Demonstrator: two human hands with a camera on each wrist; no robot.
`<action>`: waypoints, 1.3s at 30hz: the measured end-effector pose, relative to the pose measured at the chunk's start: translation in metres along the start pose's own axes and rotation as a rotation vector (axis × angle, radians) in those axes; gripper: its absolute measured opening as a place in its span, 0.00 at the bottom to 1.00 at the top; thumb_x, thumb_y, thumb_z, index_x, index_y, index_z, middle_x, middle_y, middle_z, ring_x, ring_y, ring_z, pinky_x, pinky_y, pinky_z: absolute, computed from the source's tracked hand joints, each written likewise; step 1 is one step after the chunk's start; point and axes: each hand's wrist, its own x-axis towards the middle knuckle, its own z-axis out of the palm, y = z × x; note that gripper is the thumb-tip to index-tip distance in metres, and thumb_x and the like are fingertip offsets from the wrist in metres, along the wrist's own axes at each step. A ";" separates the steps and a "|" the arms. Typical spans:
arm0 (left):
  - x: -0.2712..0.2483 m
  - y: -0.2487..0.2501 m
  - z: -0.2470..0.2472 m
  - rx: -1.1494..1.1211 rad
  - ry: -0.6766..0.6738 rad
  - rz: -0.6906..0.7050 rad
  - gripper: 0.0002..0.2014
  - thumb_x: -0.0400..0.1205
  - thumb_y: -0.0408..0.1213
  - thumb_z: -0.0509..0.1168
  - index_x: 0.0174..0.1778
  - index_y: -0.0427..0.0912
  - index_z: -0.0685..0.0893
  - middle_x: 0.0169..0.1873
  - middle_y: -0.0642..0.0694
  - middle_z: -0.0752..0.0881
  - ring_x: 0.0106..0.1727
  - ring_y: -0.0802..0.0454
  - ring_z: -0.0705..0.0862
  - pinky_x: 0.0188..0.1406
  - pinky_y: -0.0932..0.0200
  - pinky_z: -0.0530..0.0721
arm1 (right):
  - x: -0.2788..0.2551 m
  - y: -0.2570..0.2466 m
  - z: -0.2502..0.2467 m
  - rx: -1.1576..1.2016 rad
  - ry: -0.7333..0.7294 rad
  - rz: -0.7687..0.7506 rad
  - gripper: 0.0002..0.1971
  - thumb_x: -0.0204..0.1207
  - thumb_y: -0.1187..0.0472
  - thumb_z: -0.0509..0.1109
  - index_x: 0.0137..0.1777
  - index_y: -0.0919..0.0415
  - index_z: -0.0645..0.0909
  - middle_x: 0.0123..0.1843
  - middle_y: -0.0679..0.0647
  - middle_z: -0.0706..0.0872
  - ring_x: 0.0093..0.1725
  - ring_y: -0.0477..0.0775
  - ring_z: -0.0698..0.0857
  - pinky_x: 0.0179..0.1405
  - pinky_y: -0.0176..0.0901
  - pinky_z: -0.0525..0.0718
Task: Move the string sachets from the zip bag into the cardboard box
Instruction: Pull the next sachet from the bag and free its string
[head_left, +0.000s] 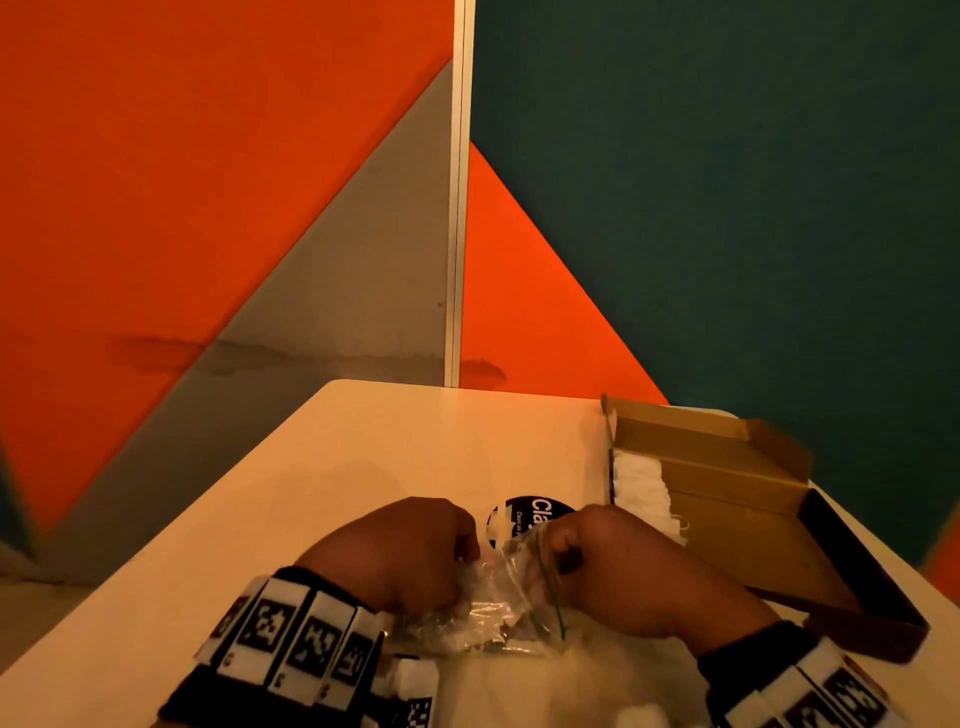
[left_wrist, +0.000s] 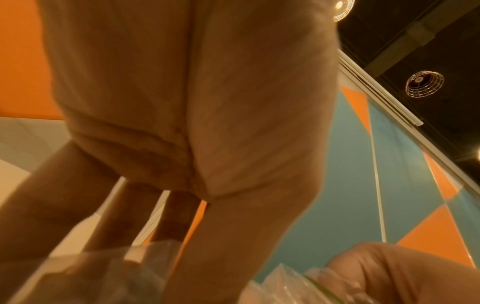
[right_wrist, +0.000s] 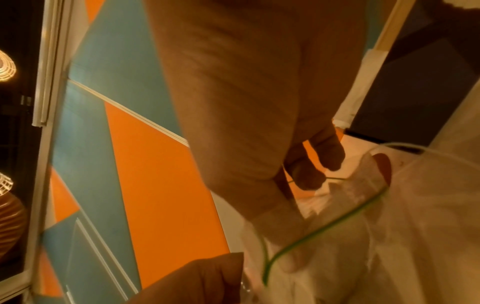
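Note:
A clear zip bag (head_left: 488, 608) with a green zip line lies on the table near its front edge. My left hand (head_left: 460, 569) grips its left side with curled fingers. My right hand (head_left: 550, 561) pinches the open mouth at the zip line (right_wrist: 319, 232), the thumb showing through the plastic. White sachets (right_wrist: 428, 246) show dimly inside the bag. The open cardboard box (head_left: 753, 540) stands to the right, with a row of white sachets (head_left: 641, 488) along its left wall. In the left wrist view the bag (left_wrist: 103, 277) is blurred under my fingers.
A round black sticker (head_left: 530, 514) lies on the pale table (head_left: 363, 467) just beyond my hands. The box lid (head_left: 727, 441) stands up at the back right. Orange, grey and teal wall panels close off the table's far side.

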 end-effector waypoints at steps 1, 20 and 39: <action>0.000 0.000 0.000 -0.001 0.004 0.001 0.20 0.76 0.39 0.74 0.64 0.55 0.84 0.65 0.55 0.83 0.63 0.54 0.81 0.54 0.63 0.78 | -0.001 -0.001 -0.001 0.022 -0.003 0.011 0.06 0.75 0.62 0.74 0.43 0.53 0.92 0.47 0.46 0.93 0.48 0.44 0.89 0.53 0.43 0.88; -0.002 0.003 -0.002 -0.019 -0.023 -0.032 0.21 0.77 0.38 0.74 0.66 0.52 0.84 0.66 0.52 0.84 0.61 0.51 0.83 0.53 0.60 0.81 | -0.009 -0.006 -0.015 -0.006 -0.117 0.099 0.28 0.71 0.52 0.81 0.68 0.28 0.78 0.65 0.37 0.85 0.59 0.41 0.85 0.57 0.30 0.84; -0.001 0.000 -0.001 -0.005 0.001 -0.014 0.21 0.76 0.40 0.74 0.66 0.54 0.83 0.65 0.54 0.83 0.64 0.52 0.81 0.54 0.62 0.77 | -0.010 -0.010 -0.021 -0.050 0.101 0.140 0.09 0.81 0.55 0.72 0.56 0.43 0.91 0.51 0.38 0.91 0.46 0.36 0.86 0.46 0.28 0.83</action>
